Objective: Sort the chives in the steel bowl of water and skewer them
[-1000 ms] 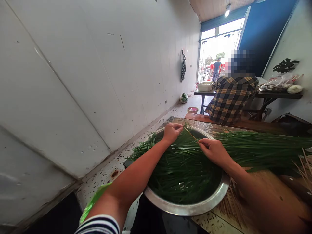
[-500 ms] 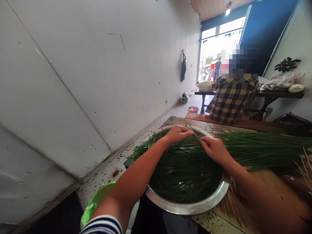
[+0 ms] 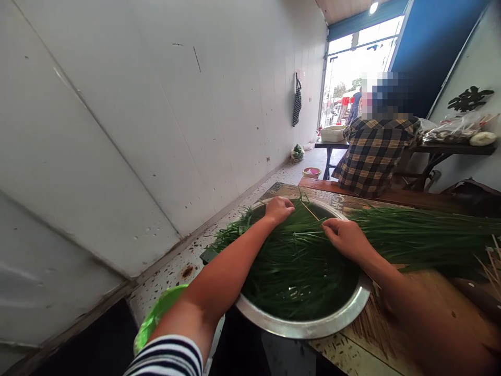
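A wide metal basin [image 3: 309,328] holds long green chive-like leaves [image 3: 297,271] in water. Over its right rim, my right hand [image 3: 346,237] pinches the lower end of a thin bamboo skewer [image 3: 311,211]. Some green leaf is by the skewer's far tip. My left hand [image 3: 279,210] hovers above the basin's far left part, its fingers curled together. Whatever those fingers hold, if anything, is hidden. A gap separates the left fingertips from the skewer.
More long green leaves [image 3: 422,235] lie on the table right of the basin, and loose skewers [image 3: 373,321] by its lower right rim. A green-lined bin [image 3: 156,316] stands below my left arm. A person in a plaid shirt [image 3: 370,156] sits ahead.
My left hand has drawn away to the left from the skewer, leaving more of it bare. The right hand keeps its pinch in nearly the same place. The view has shifted slightly.
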### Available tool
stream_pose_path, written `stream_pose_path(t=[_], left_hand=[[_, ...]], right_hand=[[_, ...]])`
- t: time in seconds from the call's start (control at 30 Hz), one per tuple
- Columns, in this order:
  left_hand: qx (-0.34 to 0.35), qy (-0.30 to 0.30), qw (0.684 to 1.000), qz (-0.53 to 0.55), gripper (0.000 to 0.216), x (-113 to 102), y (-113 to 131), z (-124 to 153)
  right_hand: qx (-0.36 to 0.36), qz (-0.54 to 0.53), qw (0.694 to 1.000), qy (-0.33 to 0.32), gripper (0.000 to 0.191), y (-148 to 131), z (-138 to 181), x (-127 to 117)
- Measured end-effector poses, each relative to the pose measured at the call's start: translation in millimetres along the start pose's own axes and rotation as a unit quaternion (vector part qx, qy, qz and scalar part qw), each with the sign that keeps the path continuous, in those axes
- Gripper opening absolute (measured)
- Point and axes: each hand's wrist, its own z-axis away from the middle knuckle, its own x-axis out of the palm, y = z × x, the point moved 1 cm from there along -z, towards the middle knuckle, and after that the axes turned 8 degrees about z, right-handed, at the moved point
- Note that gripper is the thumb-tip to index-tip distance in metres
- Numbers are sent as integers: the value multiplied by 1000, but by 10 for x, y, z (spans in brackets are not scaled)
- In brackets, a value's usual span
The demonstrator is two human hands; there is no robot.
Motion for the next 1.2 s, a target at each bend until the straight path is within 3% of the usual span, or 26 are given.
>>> stream_pose_path(t=[0.3,0.47,0.67,0.83,0.93,1.03,1.2], left_hand=[[-4,45,992,117,25,19,-64,-16],[-31,23,981,190,25,48,-103,-31],[8,47,998,29,29,-57,-110,-7],[85,73,992,-52,32,-67,-38,21],[114,30,990,-81,26,-12,43,53],[103,-10,991,-89,20,30,114,95],[21,2,1000,9,23,31,127,98]], right_hand=[[1,-25,1000,14,27,11,3,23],[0,-21,1000,10,27,33,-7,40],[-3,-10,1000,15,27,40,-5,36],[7,5,1000,12,26,23,-3,8],[10,16,1000,11,26,25,-9,4],[10,12,1000,8,27,25,-7,0],[7,3,1000,7,27,3,11,-19]])
